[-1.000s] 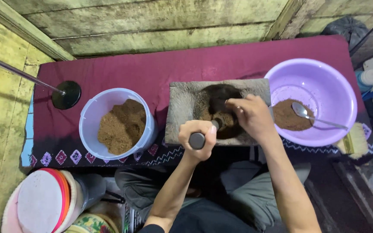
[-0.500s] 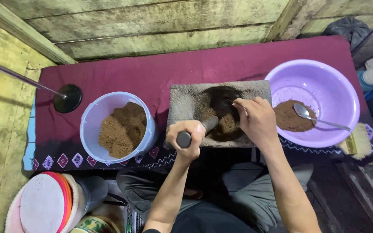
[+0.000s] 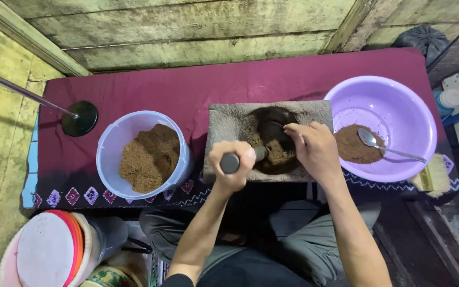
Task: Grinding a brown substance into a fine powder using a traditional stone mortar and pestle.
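Rough, weathered wooden boards wall in a low platform covered with a maroon cloth [image 3: 187, 90], and at the middle of that cloth sits a grey grinding stone [image 3: 229, 122], a thick slab with a dark, worn hollow. Everything else is placed from this stone. In its hollow lies a smear of brown ground paste [image 3: 277, 154], and across it lies a dark stone roller [image 3: 264, 135].

The left hand [image 3: 232, 165] is clamped in a fist round the near end of the roller, at the stone's front edge. The right hand [image 3: 314, 149] lies over the roller's other end at the stone's right side, fingers curled down; how tightly it closes I cannot tell.

The roller looks heavy, rigid and hard, probably slick where paste coats its middle, so the two bare ends seem the best places to grip. The slab looks too heavy to shift easily.

To the left of the stone stands a white bucket [image 3: 112, 143] partly filled with brown crumbly powder. To its right, a lilac basin [image 3: 399, 101] holds a smaller brown heap and a metal spoon [image 3: 378, 143]. Far left of the stone, a black round base [image 3: 81, 119] carries a thin rod.
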